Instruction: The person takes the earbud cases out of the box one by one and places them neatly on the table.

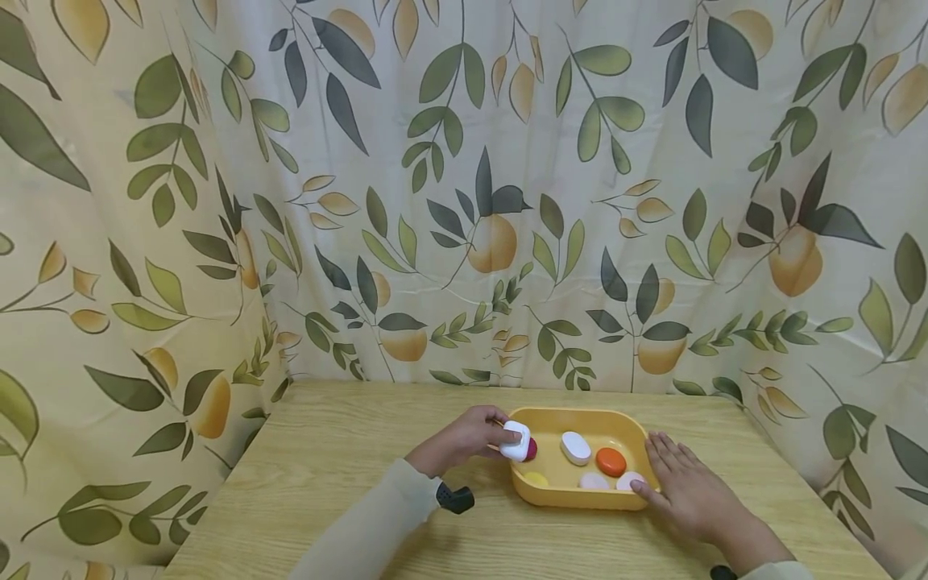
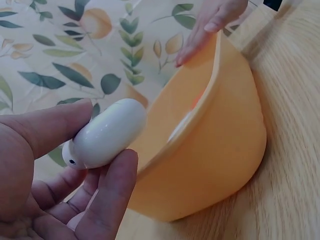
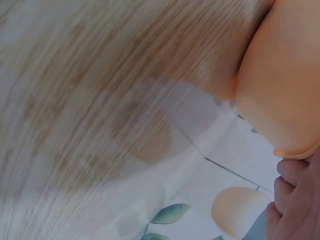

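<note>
My left hand (image 1: 474, 439) pinches a small white rounded case (image 1: 515, 441), which looks like an earbud case, over the left end of a yellow tray (image 1: 580, 499). In the left wrist view the white case (image 2: 112, 132) sits between thumb and fingertips, with a small dark hole at one end. My right hand (image 1: 689, 491) rests on the tray's right end, fingers straight along the rim and thumb at the front corner. Inside the tray lie a white oval piece (image 1: 576, 448), an orange one (image 1: 611, 461), two pale pink ones, a yellow one and a crimson one (image 1: 532, 449), partly hidden by the case.
The tray stands on a light wood-grain table (image 1: 348, 451). A curtain (image 1: 464, 201) printed with leaves and fruit hangs behind the table and along its sides. A black band (image 1: 455, 499) is on my left wrist.
</note>
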A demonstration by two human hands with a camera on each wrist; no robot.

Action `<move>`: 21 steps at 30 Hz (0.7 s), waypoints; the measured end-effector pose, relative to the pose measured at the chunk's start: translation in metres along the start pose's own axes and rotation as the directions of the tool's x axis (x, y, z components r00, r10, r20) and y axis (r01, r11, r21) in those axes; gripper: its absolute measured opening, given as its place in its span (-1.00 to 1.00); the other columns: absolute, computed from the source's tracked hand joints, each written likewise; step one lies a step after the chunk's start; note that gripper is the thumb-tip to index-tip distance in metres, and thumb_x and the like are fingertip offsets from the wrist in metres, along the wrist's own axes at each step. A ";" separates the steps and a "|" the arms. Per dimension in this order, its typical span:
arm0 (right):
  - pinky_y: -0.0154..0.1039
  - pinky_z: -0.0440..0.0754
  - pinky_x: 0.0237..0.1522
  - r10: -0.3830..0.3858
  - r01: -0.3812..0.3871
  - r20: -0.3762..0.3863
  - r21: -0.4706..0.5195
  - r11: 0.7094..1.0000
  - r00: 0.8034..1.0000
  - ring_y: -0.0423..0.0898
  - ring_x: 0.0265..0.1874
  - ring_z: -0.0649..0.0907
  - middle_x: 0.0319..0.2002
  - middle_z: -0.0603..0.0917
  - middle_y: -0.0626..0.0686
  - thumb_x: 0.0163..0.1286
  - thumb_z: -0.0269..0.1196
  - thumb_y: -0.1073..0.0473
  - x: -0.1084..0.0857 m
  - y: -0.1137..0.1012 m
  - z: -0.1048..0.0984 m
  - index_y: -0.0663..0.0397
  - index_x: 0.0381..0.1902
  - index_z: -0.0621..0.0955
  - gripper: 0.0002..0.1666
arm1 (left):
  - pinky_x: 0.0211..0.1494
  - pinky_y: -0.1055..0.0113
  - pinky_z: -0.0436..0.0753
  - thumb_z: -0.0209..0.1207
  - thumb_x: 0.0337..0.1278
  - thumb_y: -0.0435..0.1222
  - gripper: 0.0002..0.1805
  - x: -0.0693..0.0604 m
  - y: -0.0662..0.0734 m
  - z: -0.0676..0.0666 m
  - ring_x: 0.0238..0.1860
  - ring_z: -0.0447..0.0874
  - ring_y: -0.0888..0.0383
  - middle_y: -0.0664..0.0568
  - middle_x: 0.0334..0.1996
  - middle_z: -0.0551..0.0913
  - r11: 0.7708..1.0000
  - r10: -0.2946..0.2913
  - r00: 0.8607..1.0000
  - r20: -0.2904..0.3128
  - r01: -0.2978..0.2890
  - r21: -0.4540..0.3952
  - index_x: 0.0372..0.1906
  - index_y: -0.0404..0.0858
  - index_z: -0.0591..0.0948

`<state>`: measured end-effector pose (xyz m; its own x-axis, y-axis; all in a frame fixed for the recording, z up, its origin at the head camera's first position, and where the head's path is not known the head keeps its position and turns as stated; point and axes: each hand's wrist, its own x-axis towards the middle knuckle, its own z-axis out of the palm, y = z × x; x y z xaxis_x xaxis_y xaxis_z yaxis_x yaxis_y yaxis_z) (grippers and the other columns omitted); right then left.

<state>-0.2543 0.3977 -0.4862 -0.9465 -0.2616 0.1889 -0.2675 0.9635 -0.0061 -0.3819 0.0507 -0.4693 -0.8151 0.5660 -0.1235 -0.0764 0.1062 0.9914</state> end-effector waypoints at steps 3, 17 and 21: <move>-0.37 -0.58 0.30 -0.002 0.002 0.000 0.000 1.000 1.000 0.33 0.39 0.15 0.42 0.15 0.40 0.49 -0.06 -0.32 0.000 0.001 -0.001 0.50 0.37 0.22 -0.03 | -0.11 0.04 0.69 0.33 0.13 -0.42 -0.72 -0.003 0.000 -0.004 -0.22 0.63 0.02 -0.15 -0.20 0.56 1.000 0.000 1.000 -0.009 0.000 -0.008 -0.10 -0.39 0.51; -0.31 -0.53 0.35 -0.002 0.002 -0.028 0.001 1.000 1.000 0.32 0.39 0.15 0.42 0.17 0.38 0.49 -0.05 -0.30 -0.002 -0.002 0.001 0.49 0.39 0.20 -0.05 | -0.14 0.03 0.70 0.34 0.12 -0.42 -0.70 -0.008 -0.018 -0.036 -0.24 0.62 0.01 -0.19 -0.21 0.56 1.000 -0.002 1.000 -0.025 0.002 0.000 -0.10 -0.41 0.50; -0.32 -0.54 0.35 -0.005 0.005 -0.028 0.001 1.000 1.000 0.32 0.39 0.15 0.42 0.17 0.39 0.49 -0.04 -0.29 -0.002 -0.002 -0.001 0.49 0.39 0.21 -0.06 | -0.11 0.02 0.69 0.33 0.12 -0.42 -0.68 -0.009 -0.023 -0.045 -0.23 0.62 0.00 -0.20 -0.19 0.55 1.000 0.001 0.999 -0.038 -0.001 -0.005 -0.08 -0.42 0.48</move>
<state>-0.2517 0.3964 -0.4861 -0.9397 -0.2650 0.2160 -0.2726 0.9621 -0.0059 -0.3983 0.0063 -0.4886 -0.8367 0.5342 -0.1209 -0.0787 0.1012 0.9918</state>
